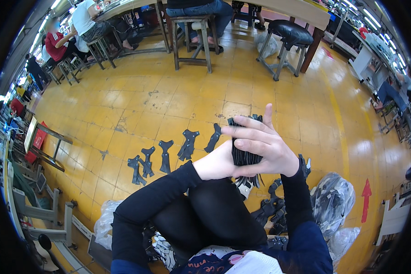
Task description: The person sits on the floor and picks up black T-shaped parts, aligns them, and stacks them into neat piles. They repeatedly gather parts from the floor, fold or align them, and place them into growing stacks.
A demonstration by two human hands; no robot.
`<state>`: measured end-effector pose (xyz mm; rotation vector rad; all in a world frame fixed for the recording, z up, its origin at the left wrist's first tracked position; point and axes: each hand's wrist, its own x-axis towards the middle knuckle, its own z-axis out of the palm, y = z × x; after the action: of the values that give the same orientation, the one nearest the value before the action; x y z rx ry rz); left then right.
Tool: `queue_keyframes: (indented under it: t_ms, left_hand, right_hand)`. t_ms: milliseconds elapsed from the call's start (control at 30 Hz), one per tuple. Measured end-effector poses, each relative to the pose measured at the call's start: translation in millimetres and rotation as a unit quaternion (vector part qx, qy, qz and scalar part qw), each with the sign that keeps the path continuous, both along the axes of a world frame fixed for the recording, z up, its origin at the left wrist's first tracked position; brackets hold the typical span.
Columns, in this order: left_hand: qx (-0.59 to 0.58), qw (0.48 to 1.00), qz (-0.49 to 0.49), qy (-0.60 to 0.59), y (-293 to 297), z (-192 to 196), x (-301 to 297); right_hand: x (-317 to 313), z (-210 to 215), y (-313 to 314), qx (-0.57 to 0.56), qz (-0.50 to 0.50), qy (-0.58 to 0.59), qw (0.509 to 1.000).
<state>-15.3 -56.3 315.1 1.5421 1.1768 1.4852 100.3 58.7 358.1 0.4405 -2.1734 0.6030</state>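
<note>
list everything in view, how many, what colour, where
strip stack: one, black, held near centre
strap groups: five, black, floor row centre-left
loose straps: many, black, floor right of centre
plastic bags: at least four, clear, two lower right, one lower left, one top
floor: one, yellow, throughout
arrow: at least one, red, floor at right
padded stool: one, black seat, top right
plain stools: several, brown, top and left
workbenches: several, pale-topped, far side
people: several, mixed clothing, top and edges
metal frames: several, grey, lower left
legs: two, black, lower centre
sleeves: two, black, lower half
left grip: one, bare, stack's left
right grip: one, bare, stack's right
</note>
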Motion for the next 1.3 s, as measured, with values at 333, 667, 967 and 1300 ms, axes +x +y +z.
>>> queue_keyframes:
  t_ms: [333,667,967,1300]
  left_hand:
    - [-0.159,0.957,0.016,-0.242,-5.3,20.9,1.8]
    - [-0.148,0.955,-0.024,-0.255,-4.0,15.6,-15.1]
    - [-0.086,0.972,0.033,-0.218,-3.4,10.1,-7.9]
    - [-0.094,0.965,0.045,-0.242,-7.3,2.7,-10.4]
  right_hand:
    - [-3.3,6.7,-4.2,-0.042,-0.077,-0.042,0.995]
    - [21.7,-15.5,-7.1,-0.451,-0.045,-0.006,0.891]
    - [13.4,-13.7,-26.9,-0.442,-0.032,0.037,0.896]
    - [15.0,-11.2,-27.3,-0.306,-0.163,0.006,0.938]
